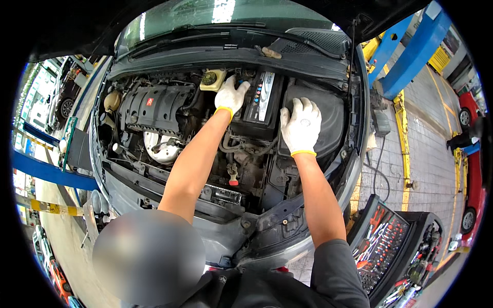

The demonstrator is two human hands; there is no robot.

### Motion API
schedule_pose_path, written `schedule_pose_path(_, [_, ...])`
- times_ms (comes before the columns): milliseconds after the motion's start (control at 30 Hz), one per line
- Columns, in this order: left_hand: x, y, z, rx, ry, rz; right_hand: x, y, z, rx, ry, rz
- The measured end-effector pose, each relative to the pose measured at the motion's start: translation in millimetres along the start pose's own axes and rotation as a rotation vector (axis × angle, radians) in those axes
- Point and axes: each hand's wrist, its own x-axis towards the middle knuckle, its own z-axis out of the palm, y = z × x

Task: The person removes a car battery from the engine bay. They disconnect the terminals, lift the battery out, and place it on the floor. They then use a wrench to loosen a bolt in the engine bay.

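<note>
Centrally in the head view, the battery (264,97) sits between the hands, with the gloved left hand (231,96) just left of it beside the fluid reservoir (212,79), fingers partly bent, grip indeterminable, and the gloved right hand (302,124) open, palm down, over the black cover (331,119) at right.

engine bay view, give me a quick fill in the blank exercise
The glove on the left hand is mostly ____ in colour.
Left to right, the battery appears ____ the left hand and the right hand.
The tool case is on the person's ____ side.
The post at upper right is coloured ____.

Missing words: white; between; right; blue
</note>
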Motion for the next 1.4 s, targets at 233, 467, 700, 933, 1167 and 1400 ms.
schedule_pose_path(233, [19,-41,26,-0.053,0.12,0.186,1,-14,2,-0.034,-0.002,-0.009])
schedule_pose_path(467, [7,-35,14,-0.093,0.04,0.121,-3,-18,1,-0.06,-0.067,0.042])
schedule_pose_path(700, [8,-28,13,-0.229,0.037,0.073,-4,-19,2,-0.11,-0.127,0.064])
schedule_pose_path(933, [10,-32,13,-0.342,-0.009,0.044,-2,-22,3,-0.108,-0.126,0.046])
schedule_pose_path(1167, [6,-32,-3,-0.365,-0.17,-0.004,-2,-20,2,-0.105,-0.126,0.044])
schedule_pose_path(1400, [8,-40,-13,-0.401,-0.232,0.005,-1,-20,3,-0.101,-0.118,0.034])
